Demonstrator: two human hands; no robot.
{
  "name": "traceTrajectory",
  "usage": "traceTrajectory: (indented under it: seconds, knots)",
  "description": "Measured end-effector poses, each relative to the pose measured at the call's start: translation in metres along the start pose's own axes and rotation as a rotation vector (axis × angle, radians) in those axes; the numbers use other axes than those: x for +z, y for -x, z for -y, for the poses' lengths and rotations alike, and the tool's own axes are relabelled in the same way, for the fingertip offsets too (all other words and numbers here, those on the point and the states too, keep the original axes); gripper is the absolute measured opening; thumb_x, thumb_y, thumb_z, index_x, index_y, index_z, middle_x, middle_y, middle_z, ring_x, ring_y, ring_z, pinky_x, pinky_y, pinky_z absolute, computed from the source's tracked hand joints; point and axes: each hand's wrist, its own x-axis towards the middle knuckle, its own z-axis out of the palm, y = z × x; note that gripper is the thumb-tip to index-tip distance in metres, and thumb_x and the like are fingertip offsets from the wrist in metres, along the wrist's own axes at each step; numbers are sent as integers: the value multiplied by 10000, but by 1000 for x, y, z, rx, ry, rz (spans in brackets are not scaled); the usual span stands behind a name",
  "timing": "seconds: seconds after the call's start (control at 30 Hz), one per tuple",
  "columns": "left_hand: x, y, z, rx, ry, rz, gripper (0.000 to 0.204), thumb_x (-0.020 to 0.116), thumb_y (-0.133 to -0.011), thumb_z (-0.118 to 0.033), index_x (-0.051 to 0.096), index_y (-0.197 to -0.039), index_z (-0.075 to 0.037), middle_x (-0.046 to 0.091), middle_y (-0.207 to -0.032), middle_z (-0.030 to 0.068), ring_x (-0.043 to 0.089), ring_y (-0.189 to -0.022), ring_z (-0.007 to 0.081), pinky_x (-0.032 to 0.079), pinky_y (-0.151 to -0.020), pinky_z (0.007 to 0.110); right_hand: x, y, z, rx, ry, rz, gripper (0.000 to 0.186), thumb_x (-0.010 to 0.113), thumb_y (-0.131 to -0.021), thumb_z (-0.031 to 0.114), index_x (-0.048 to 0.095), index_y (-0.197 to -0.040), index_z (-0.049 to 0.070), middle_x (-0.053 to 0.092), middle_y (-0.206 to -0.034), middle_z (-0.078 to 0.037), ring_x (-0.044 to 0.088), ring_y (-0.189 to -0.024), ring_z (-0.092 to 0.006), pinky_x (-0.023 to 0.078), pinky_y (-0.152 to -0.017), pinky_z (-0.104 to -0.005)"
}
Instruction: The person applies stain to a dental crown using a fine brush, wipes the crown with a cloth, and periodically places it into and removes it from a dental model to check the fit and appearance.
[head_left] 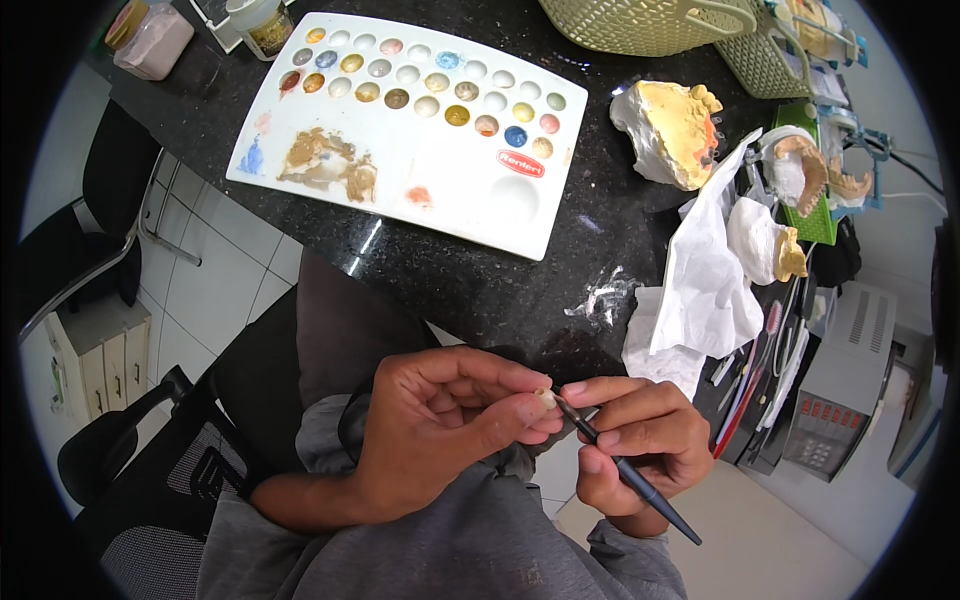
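Between the thumb and fingertips of my left hand [425,430] sits a tiny cream-coloured dental crown [545,397], held over my lap near the counter's front edge. My right hand [655,435] grips a slim brush [652,495] with a dark blue-grey handle and a metal ferrule. Its tip points up and left and meets the crown, though the bristles are too small to make out. The fingertips of both hands nearly touch around it. Beyond them lies a white palette [400,235] with rows of coloured wells and brown, blue and red smears.
A yellow-and-white plaster model [668,135] stands right of the palette. Crumpled white tissue [705,290] lies below it, beside smaller plaster models [765,240]. Several thin tools [765,370], a grey machine [840,370], a woven basket [640,25] and jars [155,42] surround the black counter [480,290].
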Motion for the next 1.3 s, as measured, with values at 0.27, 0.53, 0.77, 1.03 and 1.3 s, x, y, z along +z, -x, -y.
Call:
traceTrajectory:
  seconds: [0.27,0.53,0.77,1.03,1.3]
  knots:
    - [4,7,3,59,-57,-24,121,614,-858,60,608,-979,75,679,-891,201,693,-830,233,596,-746,328,-35,26,25,-331,66,-259,214,640,-890,102,535,-1030,-21,584,-790,-157,676,-730,-321,591,-604,-386]
    - [24,0,1,375,-177,69,151,602,-847,108,608,-998,96,671,-923,207,687,-862,237,591,-785,334,-55,-19,23,-282,1144,-3,407,802,-670,132,694,-1060,93,532,-745,-21,463,-589,-154,374,-478,-273]
    - [30,-1,-5,344,-118,82,165,589,-857,105,606,-1021,100,671,-943,203,677,-900,224,577,-819,319,-51,-35,19,-332,1210,94,421,756,-550,106,723,-969,111,491,-749,-23,466,-604,-169,361,-466,-277]
    - [48,-11,-2,330,-154,102,132,589,-862,89,584,-994,91,669,-896,213,688,-825,223,594,-766,334,-41,-31,31,-322,1025,-85,402,758,-558,18,728,-949,108,599,-808,-42,523,-701,-197,409,-618,-330]
    - [71,-24,-2,290,-247,129,135,607,-851,90,578,-982,103,664,-911,205,683,-858,217,586,-797,323,-53,-22,22,-128,612,-175,291,744,-680,-23,712,-966,21,611,-738,-75,527,-658,-169,373,-609,-279]
